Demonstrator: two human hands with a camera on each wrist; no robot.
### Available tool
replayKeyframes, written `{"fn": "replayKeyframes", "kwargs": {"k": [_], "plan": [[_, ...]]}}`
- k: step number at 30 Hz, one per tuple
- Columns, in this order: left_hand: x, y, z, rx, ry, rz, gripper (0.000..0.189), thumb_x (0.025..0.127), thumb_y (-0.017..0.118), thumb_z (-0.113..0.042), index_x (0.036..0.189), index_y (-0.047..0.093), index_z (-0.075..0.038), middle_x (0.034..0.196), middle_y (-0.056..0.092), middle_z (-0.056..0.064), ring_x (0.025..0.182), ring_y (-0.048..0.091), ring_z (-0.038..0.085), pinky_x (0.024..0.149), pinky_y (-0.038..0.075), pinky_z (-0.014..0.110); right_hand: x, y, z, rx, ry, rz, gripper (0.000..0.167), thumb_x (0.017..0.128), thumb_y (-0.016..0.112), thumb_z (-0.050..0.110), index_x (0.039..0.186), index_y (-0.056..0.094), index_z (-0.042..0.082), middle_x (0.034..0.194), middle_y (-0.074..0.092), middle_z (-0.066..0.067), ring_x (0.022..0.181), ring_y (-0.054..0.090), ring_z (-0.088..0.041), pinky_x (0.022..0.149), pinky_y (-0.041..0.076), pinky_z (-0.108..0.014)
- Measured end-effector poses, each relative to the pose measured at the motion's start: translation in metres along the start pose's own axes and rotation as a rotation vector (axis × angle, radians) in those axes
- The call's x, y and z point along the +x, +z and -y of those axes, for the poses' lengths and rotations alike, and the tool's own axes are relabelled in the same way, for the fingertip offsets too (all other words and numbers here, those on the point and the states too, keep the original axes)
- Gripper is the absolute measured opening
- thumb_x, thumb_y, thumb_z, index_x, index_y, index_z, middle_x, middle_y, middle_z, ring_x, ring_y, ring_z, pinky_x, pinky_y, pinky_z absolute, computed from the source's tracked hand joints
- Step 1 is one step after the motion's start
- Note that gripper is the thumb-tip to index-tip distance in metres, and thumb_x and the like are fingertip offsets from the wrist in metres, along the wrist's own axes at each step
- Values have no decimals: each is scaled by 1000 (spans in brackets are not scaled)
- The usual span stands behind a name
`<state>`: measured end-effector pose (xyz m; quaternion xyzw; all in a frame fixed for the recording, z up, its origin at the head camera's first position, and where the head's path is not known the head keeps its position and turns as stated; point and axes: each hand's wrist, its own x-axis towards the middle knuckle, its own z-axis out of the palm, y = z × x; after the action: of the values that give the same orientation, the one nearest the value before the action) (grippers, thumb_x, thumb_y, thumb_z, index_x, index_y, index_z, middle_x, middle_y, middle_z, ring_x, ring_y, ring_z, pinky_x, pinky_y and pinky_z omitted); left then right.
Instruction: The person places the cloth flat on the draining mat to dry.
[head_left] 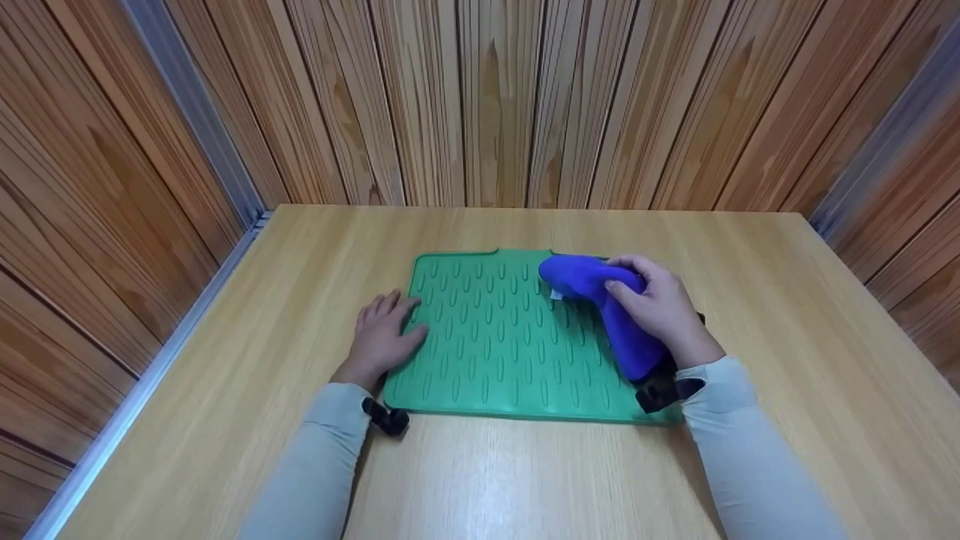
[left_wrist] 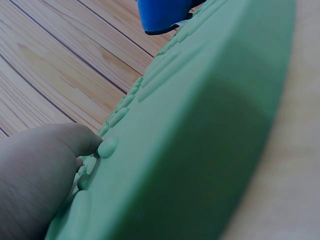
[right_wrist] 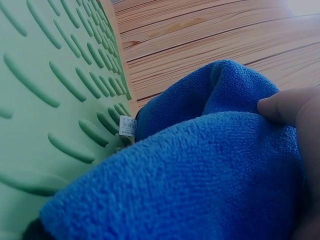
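A green mat (head_left: 487, 337) with raised oval ridges lies flat on the wooden table. Over its right part, my right hand (head_left: 660, 304) pinches a folded blue cloth (head_left: 626, 334) between thumb and fingers. The cloth's fuzzy terry surface (right_wrist: 200, 170) fills much of the right wrist view, where a small white label (right_wrist: 128, 126) shows at its edge near the ridges. My left hand (head_left: 384, 334) rests on the mat's left edge with fingers spread, its thumb on the ridged surface. In the left wrist view the thumb (left_wrist: 75, 140) touches the mat (left_wrist: 165, 130); the other fingers are mostly hidden.
The light wooden table (head_left: 480, 480) extends around the mat on all sides. Wood-plank walls (head_left: 495, 105) stand behind and at both sides, with metal strips (head_left: 191, 105) at the corners. Each wrist wears a small black camera (head_left: 386, 416) on a strap.
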<state>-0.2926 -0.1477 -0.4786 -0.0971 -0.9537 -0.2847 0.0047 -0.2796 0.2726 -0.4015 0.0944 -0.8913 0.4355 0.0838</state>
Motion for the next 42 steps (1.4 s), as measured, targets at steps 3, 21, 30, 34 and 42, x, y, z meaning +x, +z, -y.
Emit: {"fn": "replayKeyframes", "kwargs": {"k": [3,21,30,34,42], "plan": [[0,0,0,1,-4,3,62,99,54,-43,154,43,-16,165,23,19,152,11,41,121,3,56,0,1,-1,-5,-5,8,33,100,63,27,131,61,14,136,58,-16,120,55,-38,97,43,-63],[1,-1,-3,11,6,-15,61,99,55,-42,153,45,-14,164,25,20,151,14,41,121,4,56,3,6,-9,-34,-31,102,34,102,61,31,131,61,14,134,60,-15,118,55,-36,97,41,-54],[0,1,-1,11,5,-15,61,99,56,-42,153,45,-15,164,26,19,151,15,41,120,5,57,3,11,-12,-44,-17,146,36,102,61,30,134,61,13,137,59,-16,120,56,-36,98,42,-53],[0,1,-1,11,2,-13,61,99,55,-42,153,45,-15,164,25,19,151,14,41,121,5,56,3,14,-13,-48,-22,158,36,102,61,30,133,61,13,138,59,-17,124,54,-37,101,40,-55],[1,1,-1,19,-9,-5,61,99,55,-41,153,44,-15,164,24,20,152,13,42,121,3,57,4,19,-18,-63,-16,184,33,101,62,30,130,63,14,137,59,-16,127,52,-37,104,39,-55]]}}
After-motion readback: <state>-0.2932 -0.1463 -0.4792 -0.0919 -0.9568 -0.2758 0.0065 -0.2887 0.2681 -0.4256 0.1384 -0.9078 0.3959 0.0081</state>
